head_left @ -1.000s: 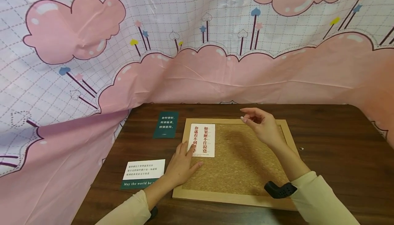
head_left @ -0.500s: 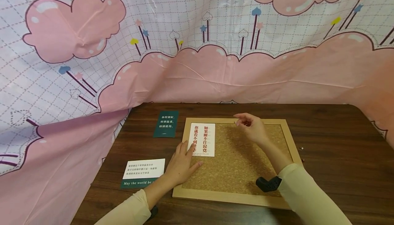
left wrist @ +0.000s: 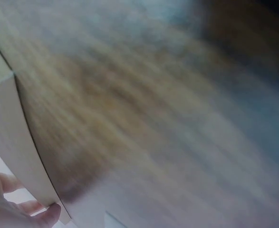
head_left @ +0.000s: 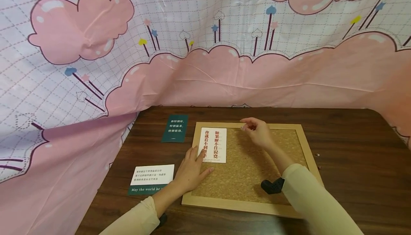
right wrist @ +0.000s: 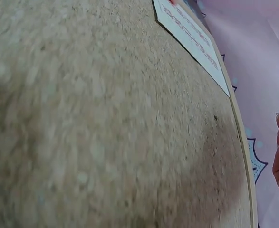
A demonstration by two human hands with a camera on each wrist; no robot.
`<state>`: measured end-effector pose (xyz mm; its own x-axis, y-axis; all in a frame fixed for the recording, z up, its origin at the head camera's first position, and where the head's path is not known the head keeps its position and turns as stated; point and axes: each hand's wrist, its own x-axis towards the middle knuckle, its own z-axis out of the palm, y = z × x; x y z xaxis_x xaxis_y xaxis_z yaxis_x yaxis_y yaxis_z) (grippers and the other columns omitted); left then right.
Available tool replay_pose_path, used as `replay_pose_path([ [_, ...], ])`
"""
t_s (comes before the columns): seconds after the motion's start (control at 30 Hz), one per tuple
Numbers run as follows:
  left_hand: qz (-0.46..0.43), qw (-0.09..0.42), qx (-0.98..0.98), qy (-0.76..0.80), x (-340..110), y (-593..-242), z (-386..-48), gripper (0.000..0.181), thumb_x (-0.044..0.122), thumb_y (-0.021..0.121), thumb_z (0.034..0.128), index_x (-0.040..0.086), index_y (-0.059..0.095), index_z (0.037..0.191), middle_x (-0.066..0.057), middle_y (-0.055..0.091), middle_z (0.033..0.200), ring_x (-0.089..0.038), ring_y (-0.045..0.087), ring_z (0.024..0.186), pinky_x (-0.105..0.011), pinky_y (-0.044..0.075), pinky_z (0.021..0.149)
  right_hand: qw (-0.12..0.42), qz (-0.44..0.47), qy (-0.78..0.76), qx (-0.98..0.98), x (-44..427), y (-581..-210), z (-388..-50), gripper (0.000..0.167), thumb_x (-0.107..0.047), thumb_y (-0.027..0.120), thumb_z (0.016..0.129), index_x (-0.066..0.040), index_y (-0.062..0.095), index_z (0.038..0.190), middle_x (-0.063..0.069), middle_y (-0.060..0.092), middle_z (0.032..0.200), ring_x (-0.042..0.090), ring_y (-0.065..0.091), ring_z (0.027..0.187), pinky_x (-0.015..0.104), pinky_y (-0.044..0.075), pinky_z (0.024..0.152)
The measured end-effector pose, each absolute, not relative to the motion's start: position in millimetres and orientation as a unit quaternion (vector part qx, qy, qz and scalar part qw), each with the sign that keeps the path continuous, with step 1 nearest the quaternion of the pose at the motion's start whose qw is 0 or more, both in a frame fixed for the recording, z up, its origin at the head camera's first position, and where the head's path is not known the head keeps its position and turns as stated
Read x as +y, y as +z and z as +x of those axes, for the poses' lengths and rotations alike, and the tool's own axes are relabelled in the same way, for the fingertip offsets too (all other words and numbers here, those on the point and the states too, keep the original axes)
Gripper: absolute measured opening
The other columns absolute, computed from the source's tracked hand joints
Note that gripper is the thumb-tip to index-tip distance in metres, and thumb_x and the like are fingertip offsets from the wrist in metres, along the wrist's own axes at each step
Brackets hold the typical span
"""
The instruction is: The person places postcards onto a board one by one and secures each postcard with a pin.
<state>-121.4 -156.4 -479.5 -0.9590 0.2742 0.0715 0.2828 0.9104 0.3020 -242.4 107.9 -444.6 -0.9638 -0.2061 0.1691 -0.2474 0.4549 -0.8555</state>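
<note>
Left hand (head_left: 189, 173) has fingers spread, resting on near-left corner of red-lettered card (head_left: 217, 143), which lies far left on corkboard (head_left: 231, 205). Right hand (head_left: 259, 133), fingers curled, over board's far side; can't tell if anything's gripped.

Red-lettered white card (head_left: 221, 145), speckled tan corkboard (head_left: 231, 181), brown wood-grained table (head_left: 359, 149), pink-clouded backdrop (head_left: 208, 74).

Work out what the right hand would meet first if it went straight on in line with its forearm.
Probably the pink curtain, past the far wooden rail and table: the right hand looks raised above the corkboard. Its height is unclear; if low, the rail comes first.
</note>
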Motion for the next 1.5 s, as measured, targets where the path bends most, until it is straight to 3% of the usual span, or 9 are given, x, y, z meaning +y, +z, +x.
replay_pose_path([
  [0.2, -0.140, 0.009, -0.978, -0.154, -156.4, -479.3, -122.3, 0.073, 0.053, 0.056, 0.0935, 0.003, 0.041, 0.146, -0.025, 0.028, 0.153, -0.042, 0.027, 0.142, -0.058, 0.040, 0.104, -0.004, 0.128, 0.502, -0.856, 91.6, -443.1, -243.4, 0.028, -0.001, 0.062, 0.092, 0.000, 0.064, 0.119, 0.018, 0.068, 0.094, 0.019, 0.058, 0.078, 0.020, 0.045, 0.062],
  [0.4, -0.137, 0.009, -0.979, -0.151, -156.9, -478.8, -122.9, 0.074, 0.054, 0.055, 0.0934, 0.005, 0.041, 0.147, -0.023, 0.028, 0.154, -0.041, 0.027, 0.142, -0.058, 0.041, 0.104, -0.021, 0.128, 0.502, -0.855, 76.1, -448.5, -244.0, 0.029, -0.003, 0.063, 0.092, -0.002, 0.064, 0.121, 0.019, 0.069, 0.096, 0.027, 0.064, 0.082, 0.022, 0.046, 0.062],
  [0.7, -0.137, 0.010, -0.978, -0.155, -154.7, -479.5, -123.6, 0.073, 0.052, 0.056, 0.0933, 0.004, 0.042, 0.145, -0.024, 0.029, 0.153, -0.041, 0.028, 0.141, -0.057, 0.042, 0.102, -0.027, 0.110, 0.504, -0.857, 54.2, -457.2, -250.7, 0.026, -0.003, 0.065, 0.090, -0.002, 0.067, 0.116, 0.018, 0.071, 0.092, 0.016, 0.060, 0.075, 0.022, 0.045, 0.061],
  [1.0, -0.136, 0.012, -0.979, -0.152, -154.6, -478.7, -123.9, 0.071, 0.052, 0.056, 0.0935, 0.004, 0.043, 0.145, -0.023, 0.029, 0.153, -0.041, 0.028, 0.141, -0.057, 0.042, 0.102, -0.035, 0.097, 0.506, -0.857, 47.3, -459.3, -254.9, 0.026, -0.003, 0.065, 0.090, -0.001, 0.067, 0.116, 0.019, 0.070, 0.092, 0.019, 0.061, 0.075, 0.023, 0.044, 0.061],
  [1.27, -0.137, 0.014, -0.979, -0.151, -155.2, -480.2, -123.6, 0.073, 0.053, 0.056, 0.0931, 0.004, 0.042, 0.145, -0.024, 0.029, 0.153, -0.041, 0.029, 0.141, -0.057, 0.043, 0.101, -0.034, 0.073, 0.491, -0.868, 44.3, -465.5, -259.5, 0.022, -0.006, 0.067, 0.089, -0.003, 0.069, 0.110, 0.009, 0.067, 0.082, 0.011, 0.053, 0.068, 0.022, 0.042, 0.060],
  [1.5, -0.132, 0.005, -0.980, -0.148, -153.8, -477.2, -123.1, 0.072, 0.053, 0.055, 0.0936, 0.005, 0.041, 0.146, -0.023, 0.029, 0.154, -0.041, 0.028, 0.142, -0.056, 0.042, 0.102, -0.041, 0.062, 0.471, -0.879, 39.3, -464.7, -259.2, 0.021, -0.008, 0.065, 0.090, -0.003, 0.069, 0.110, 0.010, 0.067, 0.085, 0.015, 0.056, 0.071, 0.022, 0.042, 0.061],
])
